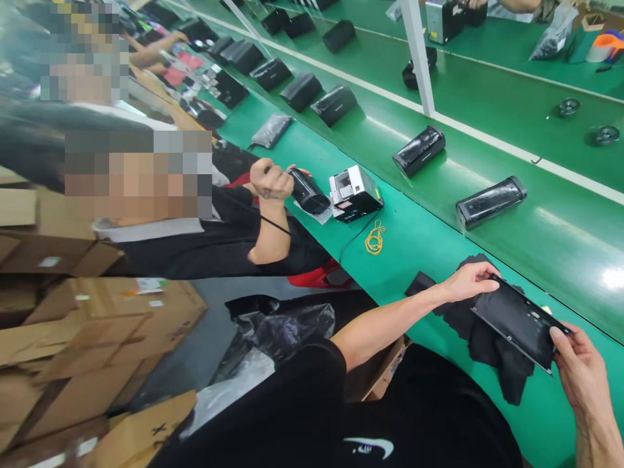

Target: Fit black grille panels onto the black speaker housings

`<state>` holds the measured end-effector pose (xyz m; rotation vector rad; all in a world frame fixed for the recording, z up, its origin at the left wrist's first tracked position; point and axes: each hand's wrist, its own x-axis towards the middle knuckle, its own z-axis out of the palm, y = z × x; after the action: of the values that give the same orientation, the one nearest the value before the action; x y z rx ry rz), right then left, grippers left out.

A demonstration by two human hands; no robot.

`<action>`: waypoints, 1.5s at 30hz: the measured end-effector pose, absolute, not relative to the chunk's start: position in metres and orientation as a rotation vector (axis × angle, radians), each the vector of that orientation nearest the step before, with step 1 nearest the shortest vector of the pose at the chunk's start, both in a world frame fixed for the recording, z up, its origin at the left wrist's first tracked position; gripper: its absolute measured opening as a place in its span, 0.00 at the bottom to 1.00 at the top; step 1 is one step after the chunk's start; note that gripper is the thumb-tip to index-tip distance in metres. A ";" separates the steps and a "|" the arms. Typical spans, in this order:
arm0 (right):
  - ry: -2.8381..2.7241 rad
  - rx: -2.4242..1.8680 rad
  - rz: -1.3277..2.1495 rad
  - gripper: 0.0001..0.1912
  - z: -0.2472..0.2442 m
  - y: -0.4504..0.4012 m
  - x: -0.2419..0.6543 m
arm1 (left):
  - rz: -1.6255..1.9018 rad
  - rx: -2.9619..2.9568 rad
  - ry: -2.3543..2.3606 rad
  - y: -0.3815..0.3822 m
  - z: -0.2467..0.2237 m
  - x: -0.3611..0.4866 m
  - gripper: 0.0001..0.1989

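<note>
A flat black rectangular panel (517, 322) with small holes along its edges is held up between my two hands at the right. My left hand (470, 281) pinches its upper left corner, and my right hand (575, 354) grips the opposite end with the thumb on top. Beneath the panel, a pile of black cloth-like pieces (511, 383) lies on the green table (414, 234). A small dark piece (419, 284) rests beside my left forearm.
Black cylindrical units (491, 201) stand in a row on the green conveyor (560, 240). A silver-and-black machine (355, 193) and yellow bands (375, 238) sit left of me. A neighbouring person's hand (271, 180) is near another black unit (309, 192). Cardboard boxes (136, 325) fill the lower left.
</note>
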<state>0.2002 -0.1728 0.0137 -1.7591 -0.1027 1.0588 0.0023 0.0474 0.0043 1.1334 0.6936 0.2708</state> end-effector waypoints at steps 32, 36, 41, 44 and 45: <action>0.104 -1.719 0.974 0.33 0.038 -0.193 0.203 | 0.181 0.976 0.474 0.039 0.006 -0.008 0.32; 0.112 -1.694 0.931 0.34 0.037 -0.199 0.203 | 0.146 0.854 0.403 0.039 0.010 -0.009 0.37; 0.117 -1.700 0.899 0.32 0.037 -0.204 0.202 | 0.080 0.806 0.376 0.040 0.012 -0.010 0.43; 0.129 -1.688 0.904 0.32 0.038 -0.201 0.201 | 0.069 0.792 0.382 0.040 0.012 -0.009 0.43; 0.128 -1.679 0.917 0.32 0.039 -0.200 0.201 | 0.067 0.787 0.386 0.040 0.013 -0.009 0.44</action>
<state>0.2009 -0.2004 0.0385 -1.6791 0.1285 0.9166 -0.0093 0.0397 0.0125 0.7866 0.3858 0.0666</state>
